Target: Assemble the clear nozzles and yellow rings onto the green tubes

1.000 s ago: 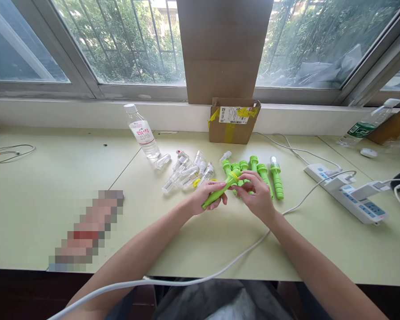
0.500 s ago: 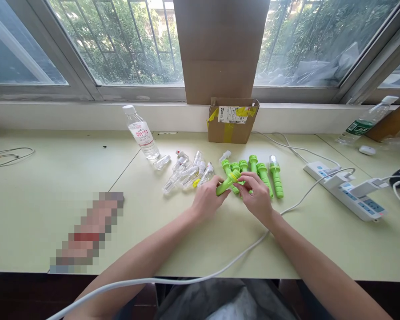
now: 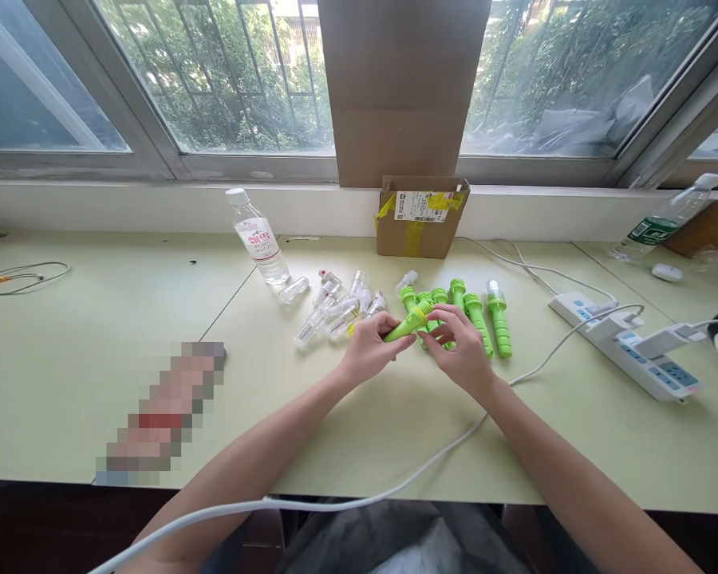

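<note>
Stretching beneath everything, the pale surface carries a cardboard box at the back; clear plastic pieces and green tubes lie nearer, probably for easy reach. Before them, the left hand grips another green tube's body, apparently steadying it, while the right hand pinches its yellow-ringed end, likely for finer control.

A water bottle is stood on the counter, left of a taped cardboard box, behind which the window is partly covered by brown cardboard. At the right, plugs are held in a power strip, and a green-labelled bottle is set near a small white object.
</note>
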